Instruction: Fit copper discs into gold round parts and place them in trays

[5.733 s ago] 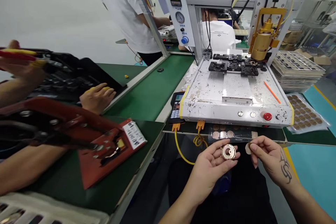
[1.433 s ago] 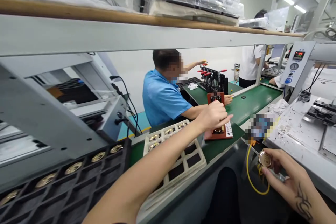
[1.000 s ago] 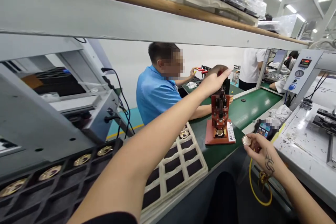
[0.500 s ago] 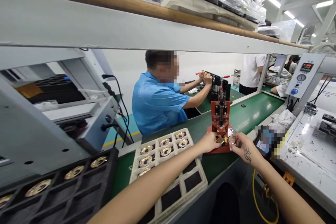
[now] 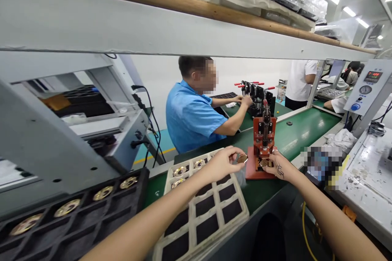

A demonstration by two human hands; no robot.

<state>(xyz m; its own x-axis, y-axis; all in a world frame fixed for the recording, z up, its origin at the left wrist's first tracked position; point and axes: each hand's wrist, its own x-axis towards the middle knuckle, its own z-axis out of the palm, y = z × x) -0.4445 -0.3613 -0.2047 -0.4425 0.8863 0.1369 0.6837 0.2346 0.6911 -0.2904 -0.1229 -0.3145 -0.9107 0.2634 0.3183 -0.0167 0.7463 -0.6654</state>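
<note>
My left hand point(image 5: 228, 161) pinches a round gold-rimmed piece point(image 5: 242, 158), resembling a watch case, between thumb and fingertips. It is in the air just left of the red toggle press point(image 5: 264, 136), above the right edge of the cream tray point(image 5: 240, 208). My right hand point(image 5: 278, 165) is at the base of the press. Its thumb and fingers close on a second round gold-rimmed piece point(image 5: 265, 163) at the press's seat; whether this piece is fully seated I cannot tell. Several gold rings point(image 5: 180, 170) lie in the tray's far compartments, partly hidden by my left arm.
On the left, a black tray point(image 5: 88, 216) holds several gold rings. A co-worker in a blue shirt point(image 5: 196, 110) sits across the green bench point(image 5: 306, 130) by black clamps with red handles point(image 5: 252, 94). A phone-like screen point(image 5: 318, 167) and a control box point(image 5: 364, 89) stand right. A shelf beam point(image 5: 153, 28) crosses overhead.
My left hand has moved left from the press, carrying a round piece. My right hand has brought its piece in to the press's seat. The co-worker's hands have come down from the clamp handle.
</note>
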